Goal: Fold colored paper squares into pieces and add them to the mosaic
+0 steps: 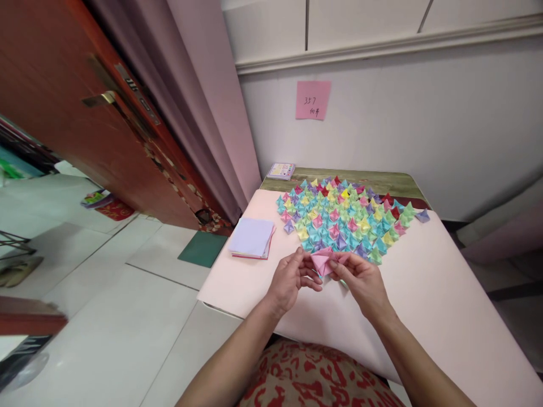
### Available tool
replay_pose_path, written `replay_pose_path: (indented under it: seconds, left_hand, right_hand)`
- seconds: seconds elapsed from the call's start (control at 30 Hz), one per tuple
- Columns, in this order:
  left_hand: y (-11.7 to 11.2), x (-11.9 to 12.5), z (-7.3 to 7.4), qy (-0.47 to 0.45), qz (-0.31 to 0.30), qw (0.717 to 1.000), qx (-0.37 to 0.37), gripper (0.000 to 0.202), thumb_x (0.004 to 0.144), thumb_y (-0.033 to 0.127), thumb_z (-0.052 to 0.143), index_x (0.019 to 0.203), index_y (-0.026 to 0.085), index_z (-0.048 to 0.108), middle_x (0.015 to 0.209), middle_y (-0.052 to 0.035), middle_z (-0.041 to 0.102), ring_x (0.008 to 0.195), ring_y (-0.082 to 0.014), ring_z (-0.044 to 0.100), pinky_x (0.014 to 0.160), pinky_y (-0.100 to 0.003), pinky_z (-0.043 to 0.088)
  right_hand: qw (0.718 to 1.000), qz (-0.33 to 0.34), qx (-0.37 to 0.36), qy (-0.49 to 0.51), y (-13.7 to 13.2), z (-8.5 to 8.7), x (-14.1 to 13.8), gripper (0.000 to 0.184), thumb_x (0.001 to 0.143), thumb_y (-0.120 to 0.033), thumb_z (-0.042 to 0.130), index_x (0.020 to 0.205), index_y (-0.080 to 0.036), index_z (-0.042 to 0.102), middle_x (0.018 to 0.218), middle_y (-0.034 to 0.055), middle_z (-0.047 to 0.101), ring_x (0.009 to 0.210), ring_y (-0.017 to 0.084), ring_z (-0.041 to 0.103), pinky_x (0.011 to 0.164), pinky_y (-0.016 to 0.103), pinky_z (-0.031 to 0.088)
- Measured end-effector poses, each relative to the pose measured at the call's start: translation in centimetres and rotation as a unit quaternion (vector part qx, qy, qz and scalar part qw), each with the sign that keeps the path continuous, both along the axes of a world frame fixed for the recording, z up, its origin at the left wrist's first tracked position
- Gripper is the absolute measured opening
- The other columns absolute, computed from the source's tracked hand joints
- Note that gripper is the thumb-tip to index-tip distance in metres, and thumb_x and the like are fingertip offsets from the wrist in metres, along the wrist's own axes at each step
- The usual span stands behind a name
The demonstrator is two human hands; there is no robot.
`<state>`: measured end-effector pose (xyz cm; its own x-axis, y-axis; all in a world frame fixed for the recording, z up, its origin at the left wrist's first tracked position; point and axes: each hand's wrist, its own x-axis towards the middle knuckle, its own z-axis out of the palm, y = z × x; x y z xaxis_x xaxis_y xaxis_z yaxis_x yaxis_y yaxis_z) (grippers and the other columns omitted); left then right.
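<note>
Between my two hands, over the near part of the table, is a pink folded paper piece [322, 260]. My left hand [292, 278] pinches its left corner between thumb and fingers. My right hand [360, 277] grips the right side, with the thumb on the paper. Just beyond my hands spreads a wide array of small folded paper pieces [335, 217] in blue, green, yellow, pink, red and purple. A small whitish-green paper bit, partly hidden, shows just below the fingers. To the left lies a stack of square paper sheets [251, 237], lavender on top.
The pink-covered table [424, 294] ends at a wall bearing a pink note [313, 100]. A small pack [280, 171] sits at its back left corner. One purple piece [422, 215] lies apart at right. A wooden door [110, 130] and purple curtain [190, 85] stand left.
</note>
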<state>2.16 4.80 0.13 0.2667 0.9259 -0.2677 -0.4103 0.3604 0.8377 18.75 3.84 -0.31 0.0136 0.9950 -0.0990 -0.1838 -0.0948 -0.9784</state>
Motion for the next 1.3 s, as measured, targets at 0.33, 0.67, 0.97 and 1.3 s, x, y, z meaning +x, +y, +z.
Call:
replay_pose_path:
  seconds: [0.33, 0.67, 0.97, 1.3]
  left_hand:
    - [-0.1, 0.4, -0.7, 0.04, -0.028, 0.999, 0.006, 0.035, 0.072, 0.042, 0.079, 0.086, 0.012, 0.067, 0.068, -0.0025, 0.066, 0.053, -0.0112, 0.061, 0.048, -0.022, 0.054]
    - [-0.1, 0.2, -0.7, 0.107, -0.012, 0.994, 0.022, 0.036, 0.067, 0.046, 0.08, 0.071, 0.014, 0.063, 0.059, -0.0007, 0.064, 0.049, -0.0103, 0.058, 0.046, -0.021, 0.049]
    - [0.1, 0.9, -0.5, 0.06, -0.009, 0.998, -0.001, 0.049, 0.064, 0.041, 0.084, 0.1, 0.014, 0.063, 0.064, -0.0003, 0.067, 0.047, -0.0111, 0.06, 0.047, -0.024, 0.054]
    - [-0.1, 0.9, -0.4, 0.065, 0.013, 0.998, 0.018, 0.039, 0.067, 0.044, 0.081, 0.086, 0.013, 0.066, 0.062, -0.0006, 0.065, 0.048, -0.0117, 0.061, 0.047, -0.024, 0.055]
  right_hand:
    - [0.999, 0.005, 0.01, -0.03, -0.2, 0.0, -0.1, 0.03, 0.073, -0.047, 0.078, 0.087, -0.021, 0.073, 0.075, 0.0025, 0.07, 0.063, 0.015, 0.06, 0.062, 0.029, 0.052]
    - [0.997, 0.025, 0.031, -0.065, -0.3, -0.7, -0.1, 0.031, 0.08, -0.051, 0.07, 0.082, -0.021, 0.072, 0.071, 0.0029, 0.068, 0.064, 0.017, 0.06, 0.063, 0.031, 0.053]
    - [0.999, 0.011, 0.022, -0.035, -0.5, -1.0, -0.3, 0.049, 0.077, -0.049, 0.075, 0.118, -0.023, 0.064, 0.079, 0.0026, 0.071, 0.068, 0.019, 0.065, 0.065, 0.033, 0.055]
    - [0.984, -0.026, -0.11, 0.139, 0.2, -0.7, 0.3, 0.041, 0.079, -0.061, 0.066, 0.086, -0.021, 0.073, 0.08, 0.0041, 0.071, 0.066, 0.017, 0.068, 0.064, 0.03, 0.056]
